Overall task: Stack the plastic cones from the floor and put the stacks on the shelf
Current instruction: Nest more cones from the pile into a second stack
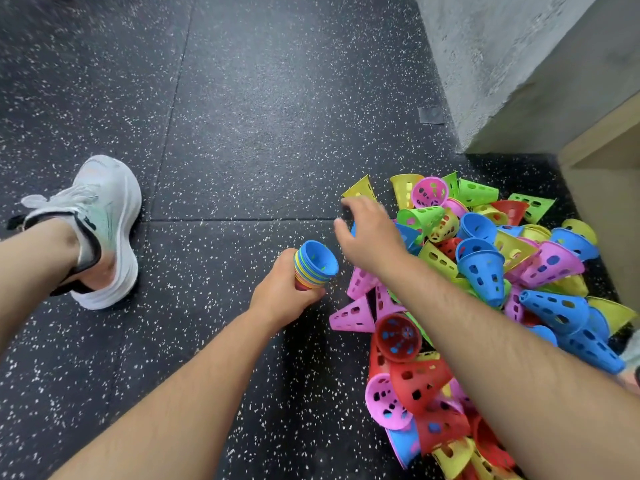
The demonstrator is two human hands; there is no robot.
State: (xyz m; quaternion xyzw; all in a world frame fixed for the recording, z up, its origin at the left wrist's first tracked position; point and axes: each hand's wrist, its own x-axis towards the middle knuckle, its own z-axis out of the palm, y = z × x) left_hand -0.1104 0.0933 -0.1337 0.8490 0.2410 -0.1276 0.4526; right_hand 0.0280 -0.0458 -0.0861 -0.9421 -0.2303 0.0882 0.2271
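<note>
My left hand (284, 289) grips a nested stack of cones (317, 263) low over the floor, wide ends up, with a blue cone on top. To its right lies a big loose pile of perforated plastic cones (485, 271) in blue, pink, red, yellow and green. My right hand (367, 233) hovers over the pile's left edge with its fingers spread and relaxed, holding nothing. A yellow cone (360, 188) lies just beyond its fingertips, and a blue cone is partly hidden under the hand.
The floor is black speckled rubber tile (242, 133). My foot in a white sneaker (104, 230) stands at the left. A grey concrete wall (502, 64) rises at the back right, and a pale wooden shelf unit (606, 161) stands beside the pile.
</note>
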